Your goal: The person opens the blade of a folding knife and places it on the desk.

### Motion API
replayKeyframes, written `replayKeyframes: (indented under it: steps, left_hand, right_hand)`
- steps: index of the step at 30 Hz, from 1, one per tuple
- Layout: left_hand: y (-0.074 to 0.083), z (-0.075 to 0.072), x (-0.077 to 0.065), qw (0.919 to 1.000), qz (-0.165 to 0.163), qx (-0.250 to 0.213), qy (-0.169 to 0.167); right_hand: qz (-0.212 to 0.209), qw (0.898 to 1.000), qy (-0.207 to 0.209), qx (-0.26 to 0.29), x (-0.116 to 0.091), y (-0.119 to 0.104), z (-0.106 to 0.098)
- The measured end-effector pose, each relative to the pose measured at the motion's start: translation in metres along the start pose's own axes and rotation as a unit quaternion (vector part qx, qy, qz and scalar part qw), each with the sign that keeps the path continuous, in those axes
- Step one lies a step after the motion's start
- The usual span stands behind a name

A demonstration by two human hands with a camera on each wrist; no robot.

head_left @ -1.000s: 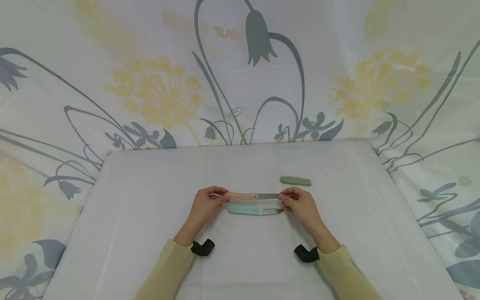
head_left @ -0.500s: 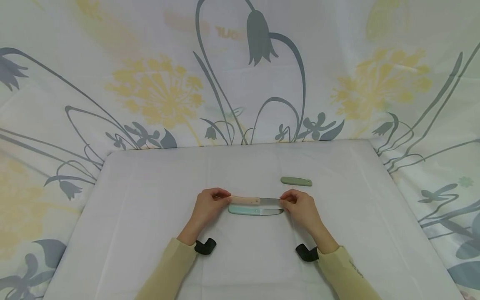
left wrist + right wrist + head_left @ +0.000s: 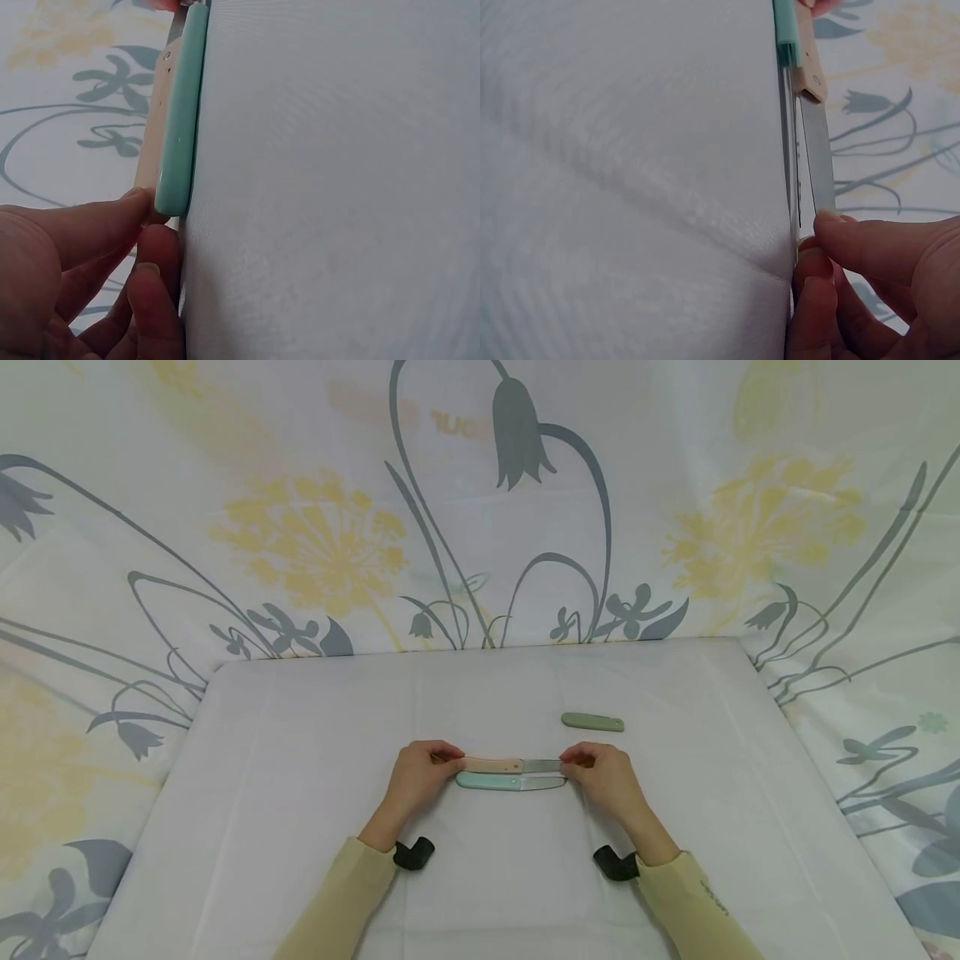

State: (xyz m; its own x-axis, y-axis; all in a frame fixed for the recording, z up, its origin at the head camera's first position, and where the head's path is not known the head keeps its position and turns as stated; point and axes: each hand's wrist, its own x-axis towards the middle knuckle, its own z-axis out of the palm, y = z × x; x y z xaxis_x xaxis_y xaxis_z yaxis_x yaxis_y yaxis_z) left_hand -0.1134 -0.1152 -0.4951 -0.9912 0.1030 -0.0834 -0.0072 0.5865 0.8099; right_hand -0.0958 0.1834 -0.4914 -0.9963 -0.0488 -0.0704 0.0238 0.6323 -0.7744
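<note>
A folding knife with a beige handle (image 3: 493,765) is unfolded and held level between both hands. My left hand (image 3: 420,778) pinches the handle's end between thumb and fingers. At the other end, my right hand (image 3: 604,777) pinches the tip of its blade (image 3: 821,161). Just nearer to me, a second unfolded knife with a mint-green handle (image 3: 487,781) lies on the table, parallel to the beige one, its blade pointing right. In the left wrist view the mint handle (image 3: 182,112) partly covers the beige handle (image 3: 154,142).
A folded knife with an olive-green handle (image 3: 592,722) lies beyond my right hand. White cloth covers the table (image 3: 315,710). Floral curtains (image 3: 480,510) hang behind it and at both sides. A black wrist mount (image 3: 615,863) sits at the right cuff.
Both hands have brought the beige knife toward me and lower, closing the gap to the mint knife. The mint and olive knives have stayed in place.
</note>
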Motion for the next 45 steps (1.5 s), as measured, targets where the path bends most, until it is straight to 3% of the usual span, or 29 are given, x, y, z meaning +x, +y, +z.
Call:
replayKeyframes:
  steps: [13, 27, 36, 45]
  left_hand:
    - [-0.002, 0.0, 0.002, 0.9999, 0.006, 0.008, -0.004]
    - [0.006, -0.003, 0.008, 0.9995, 0.015, -0.024, -0.011]
    - [0.03, 0.01, 0.027, 0.9959, 0.03, -0.075, -0.042]
    - [0.055, 0.039, 0.048, 0.9932, 0.038, -0.084, -0.072]
  right_hand:
    - [-0.005, 1.0, -0.004, -0.023, -0.002, 0.0, -0.001]
    - [-0.024, 1.0, 0.014, -0.013, -0.003, 0.002, -0.016]
    - [-0.022, 0.998, 0.061, -0.012, 0.0, 0.006, -0.025]
    - [0.014, 0.995, 0.098, -0.001, 0.0, 0.009, -0.039]
